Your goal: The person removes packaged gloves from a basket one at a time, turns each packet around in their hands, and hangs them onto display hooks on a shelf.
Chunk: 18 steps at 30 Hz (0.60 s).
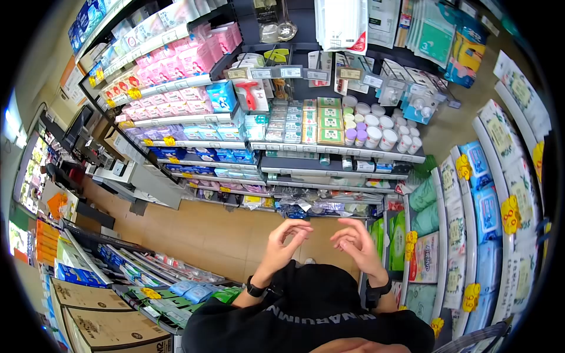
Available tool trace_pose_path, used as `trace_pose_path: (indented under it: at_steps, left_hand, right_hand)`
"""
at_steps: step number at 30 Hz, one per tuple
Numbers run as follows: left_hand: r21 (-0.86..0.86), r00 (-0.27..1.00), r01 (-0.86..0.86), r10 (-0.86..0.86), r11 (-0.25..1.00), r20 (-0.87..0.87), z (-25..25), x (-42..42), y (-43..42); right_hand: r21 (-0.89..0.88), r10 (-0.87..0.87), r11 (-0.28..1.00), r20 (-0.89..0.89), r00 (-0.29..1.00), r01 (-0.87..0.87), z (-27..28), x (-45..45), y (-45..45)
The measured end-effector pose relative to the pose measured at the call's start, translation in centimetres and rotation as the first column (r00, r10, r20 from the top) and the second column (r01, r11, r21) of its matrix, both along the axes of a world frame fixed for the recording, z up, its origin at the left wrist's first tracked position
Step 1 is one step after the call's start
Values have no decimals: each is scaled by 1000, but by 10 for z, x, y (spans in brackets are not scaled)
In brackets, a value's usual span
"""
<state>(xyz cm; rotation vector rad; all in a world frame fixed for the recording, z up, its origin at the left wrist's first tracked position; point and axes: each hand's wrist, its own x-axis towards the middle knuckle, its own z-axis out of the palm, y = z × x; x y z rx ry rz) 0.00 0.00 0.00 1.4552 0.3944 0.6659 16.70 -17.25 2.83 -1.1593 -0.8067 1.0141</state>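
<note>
Both hands raised over a shop aisle, a person in a black top (247, 326) faces packed shelves. The left hand (281, 246) rises from a bent forearm, its fingers curled inward and the thumb angled toward the index finger in a loose hook; whether their tips touch is hard to tell. The right hand (361, 247) mirrors it, fingers half bent and spread a little, pointing in toward the left. The two stand apart at about the same level, bare-fingered, a dark band on each wrist.

Beyond the left hand, bagged goods (294, 209) line the bottom of the facing shelf; green packs (398, 238) stand to the right of the right hand, nearer than anything else on that side. White tubs (374, 136) sit farther up, close to the shelf's front edge.

Tan floor (218, 232) opens between the hands and the facing unit and runs left toward a pale counter (156, 183). Room is tighter on the right, where shelving climbs beside the arm.

The palms are largely turned from view. Lettering on the top is partly lost in folds, price labels are too small to read, and the dark lens rim crops the outer shelves and the cardboard cartons (115, 326).
</note>
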Motion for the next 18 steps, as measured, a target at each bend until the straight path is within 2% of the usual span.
trace_pose_path:
  at_steps: [2,3,6,8,18]
  left_hand:
    - [55,998,57,-58,997,29,6,8,8]
    - [44,997,65,-68,997,48,6,-1,-25]
    - [66,995,93,-95,993,30,7,-13,-30]
    - [63,994,102,-104,993,28,10,-26,-37]
    - [8,997,60,-60,998,42,15,-96,-78]
  right_hand:
    - [24,-48,999,-17,999,48,3,-3,3]
    - [13,-58,998,2,998,58,9,-16,-30]
    - [27,-98,995,17,995,97,2,-34,-43]
    - [-28,-95,995,23,995,95,-3,-47,-53]
    - [-14,-121,993,14,993,121,0,-131,-97]
